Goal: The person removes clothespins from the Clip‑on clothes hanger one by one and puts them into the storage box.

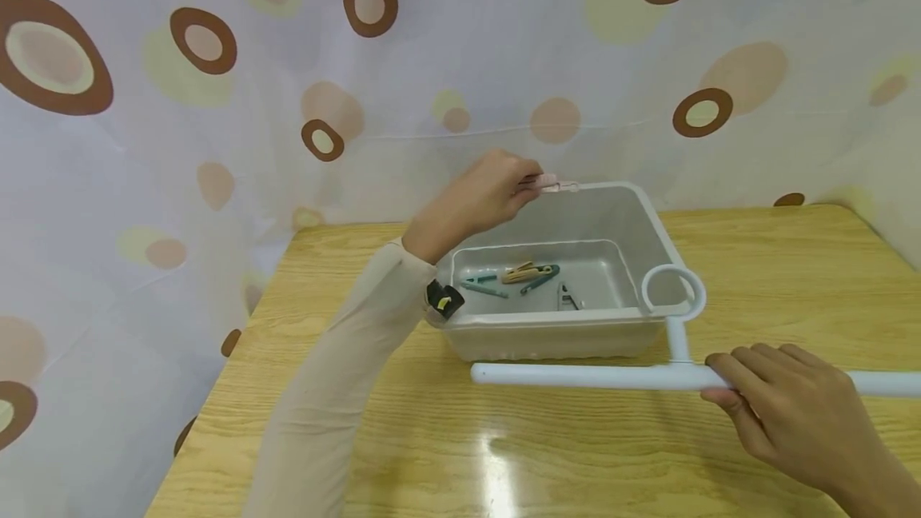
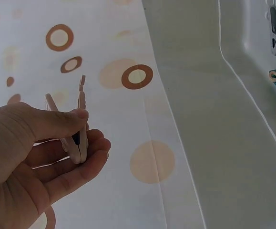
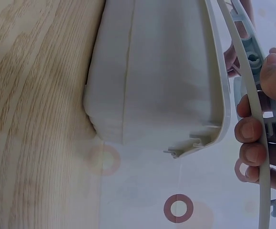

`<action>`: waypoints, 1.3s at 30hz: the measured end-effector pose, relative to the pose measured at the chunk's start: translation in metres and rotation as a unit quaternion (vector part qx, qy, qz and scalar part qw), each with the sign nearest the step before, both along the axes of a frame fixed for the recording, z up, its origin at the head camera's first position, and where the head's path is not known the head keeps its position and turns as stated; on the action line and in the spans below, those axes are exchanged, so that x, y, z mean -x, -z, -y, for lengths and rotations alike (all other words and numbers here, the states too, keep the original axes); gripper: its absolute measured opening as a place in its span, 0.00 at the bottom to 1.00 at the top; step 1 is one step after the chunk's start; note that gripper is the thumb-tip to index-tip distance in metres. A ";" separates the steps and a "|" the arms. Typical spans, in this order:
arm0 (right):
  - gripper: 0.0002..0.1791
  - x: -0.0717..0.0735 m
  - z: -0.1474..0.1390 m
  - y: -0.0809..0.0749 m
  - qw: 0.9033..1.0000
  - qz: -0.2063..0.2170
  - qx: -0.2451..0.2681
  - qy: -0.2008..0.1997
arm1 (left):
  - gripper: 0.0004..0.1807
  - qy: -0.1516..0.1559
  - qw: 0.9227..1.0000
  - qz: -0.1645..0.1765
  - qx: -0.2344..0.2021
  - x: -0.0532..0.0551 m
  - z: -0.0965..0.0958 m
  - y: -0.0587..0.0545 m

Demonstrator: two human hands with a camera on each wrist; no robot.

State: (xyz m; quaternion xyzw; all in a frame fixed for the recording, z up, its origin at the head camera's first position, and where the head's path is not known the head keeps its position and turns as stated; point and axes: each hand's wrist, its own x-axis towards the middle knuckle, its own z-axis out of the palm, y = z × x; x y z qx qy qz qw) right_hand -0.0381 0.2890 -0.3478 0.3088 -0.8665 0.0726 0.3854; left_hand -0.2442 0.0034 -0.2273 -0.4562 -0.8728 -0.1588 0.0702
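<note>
My left hand (image 1: 496,190) is above the far rim of a pale grey plastic tub (image 1: 554,340). It pinches a light pink clothespin (image 2: 83,136) between thumb and fingers, the clothespin's two legs spread apart in the left wrist view. In front of the tub, my right hand (image 1: 799,410) grips a pale blue-white plastic clothes hanger (image 1: 590,376) by its long bar. The hanger's round hook (image 1: 696,294) overlaps the tub's near right corner in the head view. Inside the tub lie several clothespins: a teal one (image 1: 486,289), a tan one (image 1: 525,273) and a grey one (image 1: 567,297) among them.
The tub stands on a wood-grain table (image 1: 403,438). Behind and to the left hangs a white cloth (image 1: 432,54) printed with brown and yellow ovals. A black device (image 1: 444,301) is strapped at the left sleeve's cuff.
</note>
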 end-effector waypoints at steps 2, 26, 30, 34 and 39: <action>0.31 -0.001 0.001 -0.001 1.000 0.002 -0.001 0.003 | 0.07 0.001 1.000 0.001 0.000 0.002 -0.002 0.001; 0.30 -0.005 0.001 -0.001 1.000 -0.001 0.004 0.014 | 0.09 -0.020 0.998 0.027 0.045 0.031 -0.015 0.040; 0.30 -0.006 0.000 0.000 1.000 0.010 0.002 0.017 | 0.09 -0.023 0.997 0.043 0.054 0.035 -0.013 0.045; 0.30 -0.006 0.000 -0.001 1.000 0.020 -0.004 0.019 | 0.09 -0.024 0.997 0.050 0.061 0.038 -0.012 0.048; 0.30 -0.005 0.000 -0.001 1.000 0.008 0.005 0.009 | 0.09 -0.032 0.995 0.056 0.073 0.039 -0.010 0.050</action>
